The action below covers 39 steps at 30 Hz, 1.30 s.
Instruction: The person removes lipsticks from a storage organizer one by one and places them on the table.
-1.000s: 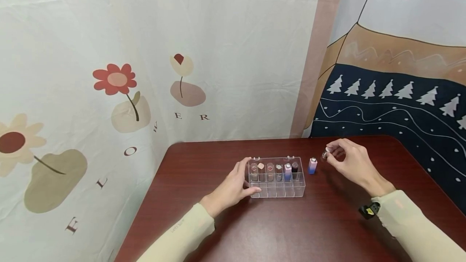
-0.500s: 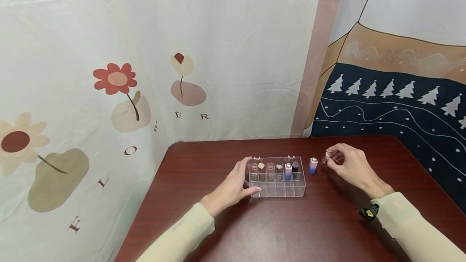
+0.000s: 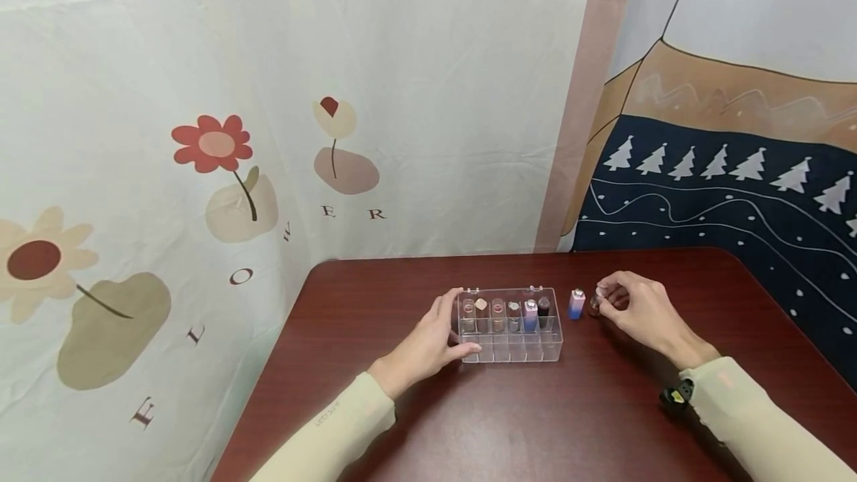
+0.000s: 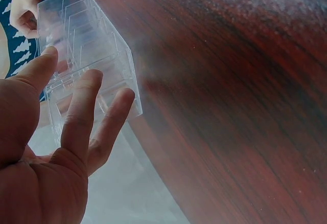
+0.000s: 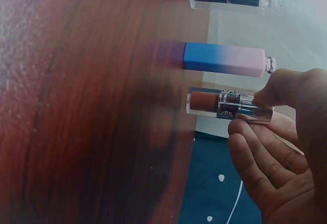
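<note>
My left hand (image 3: pixel 425 344) holds the left end of a clear plastic lipstick organizer (image 3: pixel 552 352), with the thumb at the front corner and fingers toward the back. In the left wrist view its fingertips (image 4: pixel 125 97) touch the clear walls. The organizer's back row bears several lipsticks (image 3: pixel 498 317); its front compartments look bare. My right hand (image 3: pixel 646 311) pinches a lipstick (image 5: pixel 230 104) by its silver cap, upright, its clear base low over the table. Right beside it stands a square pink-and-blue lipstick (image 5: pixel 225 59), upright and apart from the organizer.
All of this is on a dark red wooden table (image 3: pixel 482 422) whose far edge meets a pale flower-printed curtain (image 3: pixel 435 132). A navy, tree-printed cloth (image 3: pixel 703 207) hangs at the right. A dark device (image 3: pixel 678 396) is strapped at the right wrist.
My right hand has lowered the silver-capped lipstick toward the table, close to the pink-and-blue one. The left hand and organizer have stayed put.
</note>
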Motion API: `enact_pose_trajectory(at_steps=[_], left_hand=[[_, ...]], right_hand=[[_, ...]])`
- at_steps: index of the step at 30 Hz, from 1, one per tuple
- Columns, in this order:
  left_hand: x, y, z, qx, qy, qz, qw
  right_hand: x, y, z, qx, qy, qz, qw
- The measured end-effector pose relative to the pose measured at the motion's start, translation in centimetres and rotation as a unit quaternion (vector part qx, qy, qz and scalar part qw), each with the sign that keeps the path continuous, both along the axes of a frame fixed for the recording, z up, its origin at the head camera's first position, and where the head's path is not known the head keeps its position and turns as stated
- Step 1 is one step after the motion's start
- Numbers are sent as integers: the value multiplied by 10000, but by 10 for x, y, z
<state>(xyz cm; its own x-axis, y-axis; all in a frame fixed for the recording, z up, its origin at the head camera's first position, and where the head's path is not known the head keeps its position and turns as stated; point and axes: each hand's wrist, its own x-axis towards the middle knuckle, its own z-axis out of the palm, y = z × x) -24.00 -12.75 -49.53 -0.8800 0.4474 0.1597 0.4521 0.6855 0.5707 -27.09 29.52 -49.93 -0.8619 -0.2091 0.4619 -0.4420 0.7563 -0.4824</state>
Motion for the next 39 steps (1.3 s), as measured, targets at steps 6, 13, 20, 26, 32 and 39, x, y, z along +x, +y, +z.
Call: enact_pose_trajectory(at_steps=[6, 13, 20, 26, 32, 39], left_hand=[[0, -1, 0, 97, -123, -44, 9999], [0, -1, 0, 135, -158, -51, 9998], [-1, -1, -1, 127, -98, -54, 9999], [-1, -1, -2, 68, -35, -59, 10000], [-1, -1, -2, 66, -34, -64, 10000], [-1, -1, 0, 69, -57, -62, 9999]], right_hand=[[0, -1, -4, -8, -82, 26, 10000], [0, -1, -4, -4, -109, 12, 9999], [0, -2, -4, -1, -106, 2, 9999], [1, -2, -3, 27, -175, 14, 9998], [0, -1, -3, 29, -271, 33, 9996], [-1, 0, -4, 67, -196, 25, 9998]])
